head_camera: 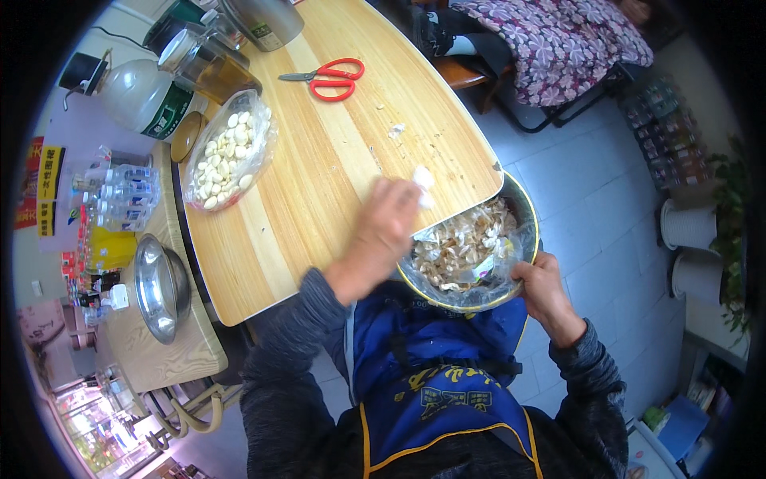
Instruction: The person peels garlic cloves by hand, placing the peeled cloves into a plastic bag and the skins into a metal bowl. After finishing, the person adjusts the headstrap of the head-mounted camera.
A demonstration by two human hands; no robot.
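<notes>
My left hand (386, 227), blurred by motion, is low over the wooden tabletop (311, 197) near its corner. Its curled fingers are on a crumpled white wad (423, 179), which looks like tissue. My right hand (541, 284) grips the rim of a round bin (532, 215) lined with a clear plastic bag. Dry garlic skins (464, 245) and a printed wrapper (480, 269) lie inside the bin, whose far part is tucked under the table corner. Bits of skin (396, 130) are scattered on the tabletop.
Red-handled scissors (335, 79) and a bag-lined bowl of peeled garlic cloves (224, 158) rest on the table, near a jar of amber liquid (209, 69). A steel basin (158, 287) stands on a side table. Across the corner sits a person in a floral garment (562, 48).
</notes>
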